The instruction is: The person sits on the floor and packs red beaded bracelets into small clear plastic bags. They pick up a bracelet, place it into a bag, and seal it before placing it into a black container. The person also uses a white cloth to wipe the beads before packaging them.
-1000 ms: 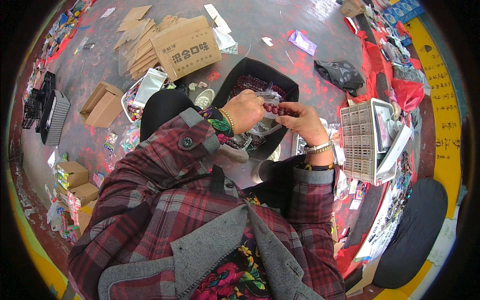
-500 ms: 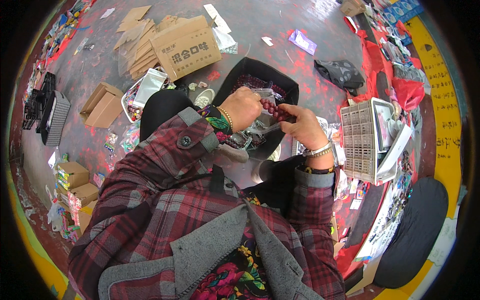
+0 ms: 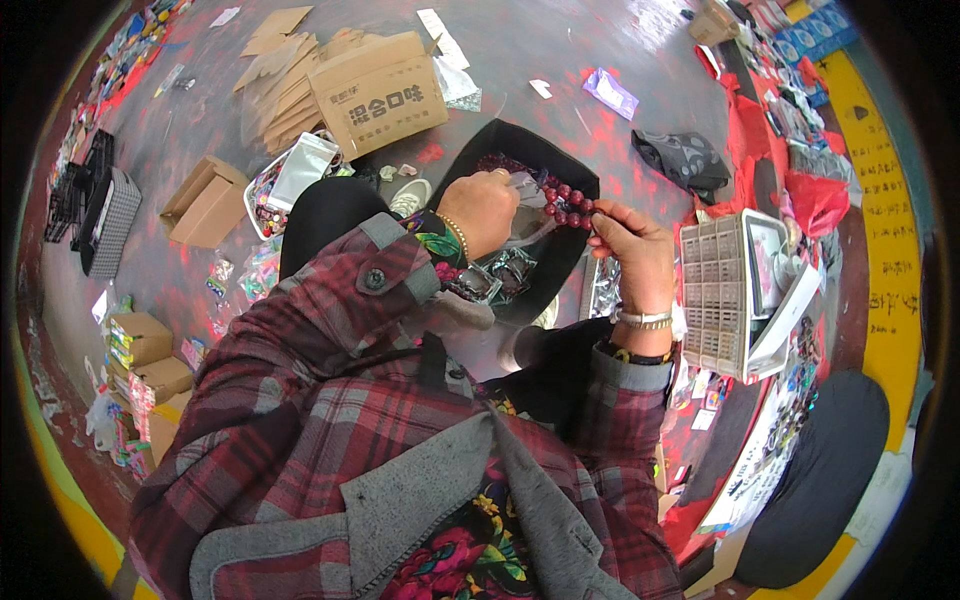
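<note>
My right hand pinches the end of a dark red bead bracelet, which hangs over the black open box between my knees. To its left, my left hand is closed on a clear plastic bag, partly hidden by the fingers. More dark red beads lie at the far end of the box. Several small items in clear wrapping lie at its near end, below my left hand.
At the right stands a pale plastic crate with white trays in it. A cardboard box with flattened cardboard lies beyond my left knee. A smaller open carton and a tray of packets sit at the left. A dark bag lies far right.
My right hand has moved right, drawing the bead bracelet away from my left hand. Before, both hands were close together at the beads. My left hand has barely shifted.
</note>
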The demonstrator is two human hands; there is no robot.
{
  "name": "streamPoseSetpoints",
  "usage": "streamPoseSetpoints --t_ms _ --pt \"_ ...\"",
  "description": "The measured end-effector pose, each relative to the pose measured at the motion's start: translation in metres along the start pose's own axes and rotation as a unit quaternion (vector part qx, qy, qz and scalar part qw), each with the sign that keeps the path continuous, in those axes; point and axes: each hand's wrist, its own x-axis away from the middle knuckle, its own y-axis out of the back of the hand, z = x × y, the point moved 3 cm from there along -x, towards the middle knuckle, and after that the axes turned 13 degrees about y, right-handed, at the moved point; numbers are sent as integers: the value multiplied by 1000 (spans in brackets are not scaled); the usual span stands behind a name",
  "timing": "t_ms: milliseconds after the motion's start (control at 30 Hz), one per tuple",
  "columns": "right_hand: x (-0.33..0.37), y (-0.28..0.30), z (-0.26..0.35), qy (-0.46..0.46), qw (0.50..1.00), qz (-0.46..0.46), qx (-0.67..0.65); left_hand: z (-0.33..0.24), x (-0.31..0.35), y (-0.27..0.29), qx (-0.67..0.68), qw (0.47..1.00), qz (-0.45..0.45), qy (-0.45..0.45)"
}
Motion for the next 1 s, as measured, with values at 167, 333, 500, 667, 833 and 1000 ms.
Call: streamPoseSetpoints --t_ms 167,333,500,667,833,1000 --pt "7 -15 6 -22 999 20 -44 4 -5 -7 -12 993 78 83" --pt "4 -17 -7 -44 997 46 46 5 -5 -7 -12 992 85 93" --pt "1 -13 -12 -47 990 36 131 9 -9 -8 -1 989 88 119" --pt "-1 -19 -24 -19 989 22 146 7 -6 -15 31 986 122 108" --pt "1 -28 -25 11 976 37 213 3 -5 -17 13 980 162 115" --pt "0 -25 -25 4 966 45 253 10 -7 -21 6 983 147 107"
